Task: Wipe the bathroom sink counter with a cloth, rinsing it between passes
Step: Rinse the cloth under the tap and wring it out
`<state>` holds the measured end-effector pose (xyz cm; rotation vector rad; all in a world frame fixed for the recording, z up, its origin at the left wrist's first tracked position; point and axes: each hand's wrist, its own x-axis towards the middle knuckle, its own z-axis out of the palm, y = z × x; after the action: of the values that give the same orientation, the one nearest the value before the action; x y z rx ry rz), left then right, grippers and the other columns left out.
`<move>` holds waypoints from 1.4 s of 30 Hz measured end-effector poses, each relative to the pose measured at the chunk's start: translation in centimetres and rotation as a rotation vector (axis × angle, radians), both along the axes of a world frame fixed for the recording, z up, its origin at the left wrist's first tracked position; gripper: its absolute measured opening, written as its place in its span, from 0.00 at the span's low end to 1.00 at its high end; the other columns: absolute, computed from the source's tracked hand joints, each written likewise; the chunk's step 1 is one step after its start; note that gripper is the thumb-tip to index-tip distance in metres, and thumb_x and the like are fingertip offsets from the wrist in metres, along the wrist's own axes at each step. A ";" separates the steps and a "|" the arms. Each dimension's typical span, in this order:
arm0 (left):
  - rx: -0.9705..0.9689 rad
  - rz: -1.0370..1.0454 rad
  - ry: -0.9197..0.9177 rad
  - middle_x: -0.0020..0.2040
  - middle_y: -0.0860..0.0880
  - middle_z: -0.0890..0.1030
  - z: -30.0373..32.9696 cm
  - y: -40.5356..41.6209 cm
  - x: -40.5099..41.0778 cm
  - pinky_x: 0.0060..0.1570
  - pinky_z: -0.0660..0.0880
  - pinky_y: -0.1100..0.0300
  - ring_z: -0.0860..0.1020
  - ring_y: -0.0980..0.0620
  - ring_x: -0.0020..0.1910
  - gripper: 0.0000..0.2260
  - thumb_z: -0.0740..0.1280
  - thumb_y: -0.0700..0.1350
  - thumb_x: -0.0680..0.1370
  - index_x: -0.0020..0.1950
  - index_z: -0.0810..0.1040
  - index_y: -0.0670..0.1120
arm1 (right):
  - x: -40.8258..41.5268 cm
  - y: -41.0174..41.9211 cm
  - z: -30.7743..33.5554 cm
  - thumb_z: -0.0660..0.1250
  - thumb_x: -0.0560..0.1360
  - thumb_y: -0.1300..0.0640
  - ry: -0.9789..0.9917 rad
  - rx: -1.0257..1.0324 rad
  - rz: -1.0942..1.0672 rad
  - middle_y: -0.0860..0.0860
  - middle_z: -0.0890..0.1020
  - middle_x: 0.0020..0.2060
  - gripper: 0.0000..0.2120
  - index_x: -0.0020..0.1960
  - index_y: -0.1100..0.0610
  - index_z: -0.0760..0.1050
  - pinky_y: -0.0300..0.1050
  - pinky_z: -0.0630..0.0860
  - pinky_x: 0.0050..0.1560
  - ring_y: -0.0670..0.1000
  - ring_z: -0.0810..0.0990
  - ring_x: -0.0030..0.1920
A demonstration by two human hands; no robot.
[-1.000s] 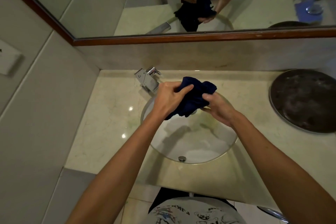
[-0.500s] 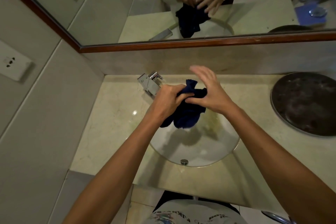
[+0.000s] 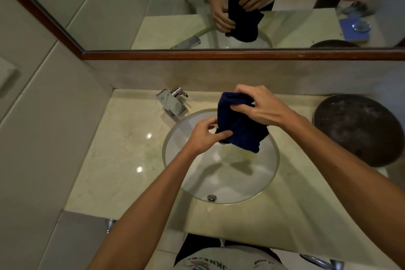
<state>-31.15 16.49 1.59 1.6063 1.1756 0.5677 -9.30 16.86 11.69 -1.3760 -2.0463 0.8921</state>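
You're looking at a dark navy blue cloth, plain with no pattern, near the middle of the frame. The counter around it is pale cream-green marble with faint lighter veining and a few white glare spots at left. The sink in the centre is white with a pale, glassy rim, and its drain plug is shiny silver. The faucet, upper centre, is polished chrome. At the right edge sits a dark brown round tray, mottled with dull grey smudges. The mirror frame across the upper frame is reddish-brown wood. The wall tiles at left are plain beige-grey.
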 end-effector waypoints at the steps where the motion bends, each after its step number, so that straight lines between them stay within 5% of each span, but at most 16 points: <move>1: -0.040 -0.020 0.005 0.57 0.54 0.85 0.2 0.5 0.0 0.60 0.75 0.59 0.81 0.56 0.58 0.19 0.78 0.45 0.74 0.63 0.81 0.48 | 0.6 0.0 0.1 0.67 0.80 0.55 0.005 -0.014 -0.006 0.47 0.81 0.40 0.04 0.47 0.50 0.74 0.46 0.73 0.40 0.49 0.79 0.41; 4: -0.197 -0.057 0.008 0.54 0.50 0.82 0.9 1.4 0.3 0.46 0.82 0.57 0.83 0.53 0.49 0.23 0.80 0.40 0.71 0.62 0.74 0.43 | 2.5 -0.2 0.0 0.68 0.80 0.56 0.031 -0.032 -0.053 0.47 0.82 0.44 0.01 0.51 0.51 0.76 0.46 0.76 0.44 0.46 0.81 0.45; 8: -0.137 -0.106 0.075 0.61 0.52 0.79 0.2 1.0 1.0 0.55 0.82 0.53 0.81 0.55 0.57 0.35 0.84 0.49 0.65 0.67 0.70 0.51 | 2.8 -0.7 -1.1 0.68 0.80 0.57 0.092 0.032 -0.190 0.45 0.83 0.44 0.02 0.52 0.51 0.76 0.49 0.78 0.45 0.44 0.81 0.45; 13: -0.245 0.022 -0.041 0.58 0.52 0.84 0.5 -1.1 2.4 0.59 0.79 0.54 0.82 0.53 0.57 0.19 0.72 0.59 0.76 0.63 0.81 0.52 | 2.4 -1.3 -1.3 0.67 0.80 0.58 0.119 0.051 -0.177 0.45 0.83 0.44 0.04 0.53 0.52 0.77 0.49 0.78 0.45 0.45 0.82 0.46; 18: -0.051 0.107 0.108 0.51 0.50 0.84 0.1 -1.7 2.2 0.54 0.80 0.46 0.82 0.50 0.50 0.18 0.72 0.47 0.71 0.60 0.79 0.48 | 1.7 -1.7 -0.8 0.67 0.80 0.60 0.140 0.077 -0.145 0.47 0.83 0.45 0.04 0.54 0.53 0.78 0.46 0.77 0.44 0.44 0.81 0.45; 21: -0.042 0.115 0.137 0.49 0.51 0.85 -0.2 -1.4 0.5 0.54 0.80 0.45 0.83 0.50 0.49 0.15 0.77 0.49 0.72 0.57 0.81 0.49 | 2.6 -1.8 -0.8 0.67 0.80 0.59 0.194 0.043 -0.219 0.46 0.83 0.45 0.04 0.54 0.53 0.78 0.46 0.78 0.46 0.44 0.81 0.46; 26: -0.055 0.122 0.081 0.54 0.54 0.85 0.8 -1.9 -0.7 0.56 0.81 0.57 0.83 0.56 0.53 0.22 0.82 0.46 0.69 0.62 0.81 0.50 | 2.7 -2.7 -2.3 0.67 0.80 0.58 0.293 -0.007 -0.334 0.43 0.83 0.45 0.04 0.53 0.51 0.78 0.49 0.79 0.49 0.44 0.82 0.48; 30: -0.056 0.174 -0.020 0.49 0.52 0.85 1.3 -2.8 0.1 0.48 0.79 0.55 0.82 0.55 0.45 0.09 0.74 0.47 0.78 0.57 0.84 0.48 | 1.7 -2.8 -1.8 0.67 0.80 0.59 0.302 0.025 -0.292 0.43 0.83 0.44 0.04 0.52 0.51 0.77 0.44 0.78 0.47 0.44 0.82 0.47; 34: 0.231 0.230 0.123 0.64 0.56 0.78 2.3 -2.2 -0.7 0.63 0.72 0.64 0.76 0.60 0.63 0.13 0.68 0.50 0.82 0.65 0.83 0.51 | 1.9 -2.7 -0.9 0.67 0.81 0.59 0.366 0.026 -0.286 0.47 0.82 0.44 0.02 0.53 0.54 0.77 0.44 0.77 0.47 0.47 0.81 0.46; 36: 0.327 0.229 0.098 0.61 0.54 0.81 3.5 -1.9 -0.9 0.60 0.73 0.65 0.78 0.59 0.60 0.12 0.67 0.46 0.82 0.64 0.83 0.47 | 2.1 -2.7 -0.9 0.66 0.81 0.58 0.415 0.012 -0.309 0.50 0.83 0.47 0.04 0.54 0.56 0.77 0.47 0.77 0.48 0.52 0.82 0.48; 39: 0.183 0.263 -0.012 0.48 0.45 0.85 5.0 -1.6 -1.4 0.50 0.77 0.55 0.82 0.51 0.49 0.09 0.66 0.45 0.82 0.56 0.84 0.44 | 2.1 -2.6 -1.7 0.66 0.82 0.57 0.480 -0.036 -0.376 0.52 0.82 0.48 0.06 0.56 0.58 0.77 0.48 0.78 0.48 0.51 0.82 0.48; 42: -0.035 0.287 -0.111 0.49 0.44 0.86 5.9 -1.0 -2.6 0.49 0.80 0.55 0.84 0.49 0.48 0.08 0.67 0.46 0.82 0.54 0.85 0.45 | 1.1 -2.7 -3.3 0.66 0.82 0.58 0.557 -0.126 -0.471 0.52 0.82 0.47 0.08 0.57 0.62 0.77 0.47 0.78 0.49 0.48 0.81 0.47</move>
<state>-33.74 15.54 7.50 1.3674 1.3336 0.8053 -8.24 14.13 8.34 -1.3915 -1.2053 1.0498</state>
